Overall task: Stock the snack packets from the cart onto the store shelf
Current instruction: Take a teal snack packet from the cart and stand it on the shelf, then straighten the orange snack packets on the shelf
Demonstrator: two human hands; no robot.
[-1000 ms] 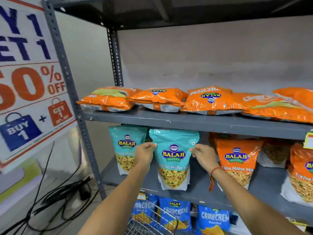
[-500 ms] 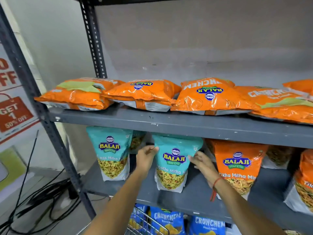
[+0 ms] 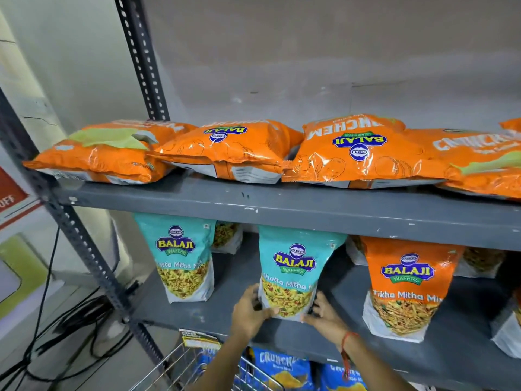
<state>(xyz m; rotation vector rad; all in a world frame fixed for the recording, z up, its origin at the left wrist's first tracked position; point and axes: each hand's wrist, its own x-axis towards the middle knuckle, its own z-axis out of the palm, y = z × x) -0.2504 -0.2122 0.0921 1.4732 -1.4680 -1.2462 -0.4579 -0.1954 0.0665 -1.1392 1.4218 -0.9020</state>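
On the middle shelf (image 3: 214, 309) two teal packets stand upright, one at the left (image 3: 184, 259) and a middle teal packet (image 3: 293, 270), then one orange packet (image 3: 406, 286). The left hand (image 3: 249, 313) and right hand (image 3: 324, 314), fingers curled, grip the middle teal packet's bottom corners from either side, forearms reaching up over the wire cart (image 3: 180, 368).

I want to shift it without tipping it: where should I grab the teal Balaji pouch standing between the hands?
Grip the teal Balaji pouch by its two lower side edges from the front, as the left hand and right hand do; it stands upright on a wide base, so a low grip probably steadies it.
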